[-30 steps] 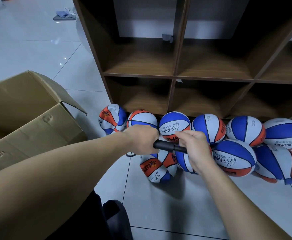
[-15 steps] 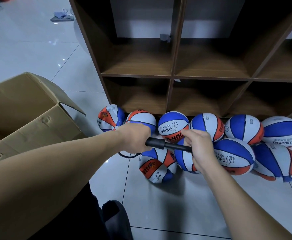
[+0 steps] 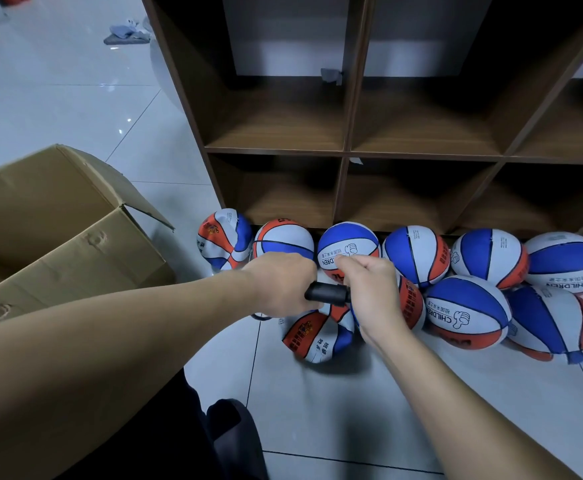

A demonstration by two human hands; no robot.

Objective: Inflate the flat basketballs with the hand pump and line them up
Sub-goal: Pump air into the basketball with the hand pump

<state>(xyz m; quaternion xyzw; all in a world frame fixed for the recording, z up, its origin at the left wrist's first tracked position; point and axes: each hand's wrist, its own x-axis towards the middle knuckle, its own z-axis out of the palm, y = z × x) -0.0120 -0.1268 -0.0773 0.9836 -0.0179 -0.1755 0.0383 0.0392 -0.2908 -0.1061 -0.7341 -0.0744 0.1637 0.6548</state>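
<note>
We are mid-stroke: our left hand (image 3: 283, 284) grips the black hand pump (image 3: 328, 293), our right hand (image 3: 375, 292) clenches its other end above the crumpled basketball (image 3: 314, 336); next, we judge, another stroke.

A sports storeroom or equipment room, by the look of it: glossy white floor tiles (image 3: 335, 407), bare wooden cubby shelving (image 3: 347, 154), an open cardboard carton (image 3: 58, 251) and many children's basketballs (image 3: 466, 311) heaped on the floor

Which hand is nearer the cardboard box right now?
Left. The left hand grips the black pump on the side toward the cardboard box, though apart from it. The right hand holds the pump's other end, farther from the box.
</note>
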